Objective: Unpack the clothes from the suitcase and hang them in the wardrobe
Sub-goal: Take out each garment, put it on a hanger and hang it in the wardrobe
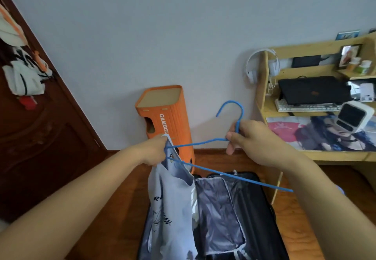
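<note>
Two hands work above the open suitcase (234,209): your left hand (153,151) pinches the shirt (173,198) collar over one hanger (213,141) end; your right hand (250,137) grips the hanger's neck below its hook.

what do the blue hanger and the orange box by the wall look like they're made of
Blue hanger: thin, wire-like rod, probably metal with a matte blue coating. Orange box: seemingly printed cardboard; brown, uncoated-looking top panel, cut-out slots and a hand hole.
</note>
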